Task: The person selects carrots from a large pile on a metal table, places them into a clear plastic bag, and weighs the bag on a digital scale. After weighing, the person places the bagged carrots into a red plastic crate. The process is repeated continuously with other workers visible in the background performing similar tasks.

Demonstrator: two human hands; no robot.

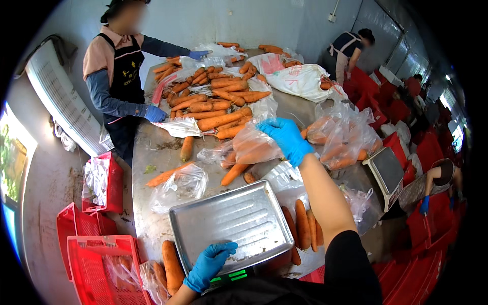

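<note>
My right hand [286, 139], in a blue glove, grips the top of a clear plastic bag of carrots [255, 146] over the middle of the metal table. My left hand [213, 263], gloved too, is at the near edge of the scale's metal tray [232, 225], its fingers over the rim; I see nothing held in it. A lit green display shows under the tray beside that hand. Beyond the bag lies a heap of loose carrots [213, 101] on white sacking. Several carrots [303, 225] lie right of the tray, and a crumpled clear bag [179, 187] lies to its left.
Across the table a co-worker in a black apron [127, 68] has both gloved hands near the heap. Bagged carrots [341, 141] and a second scale [385, 173] stand right. A white sack [297, 78] lies behind. Red crates [103, 244] stand lower left. Other people work at right.
</note>
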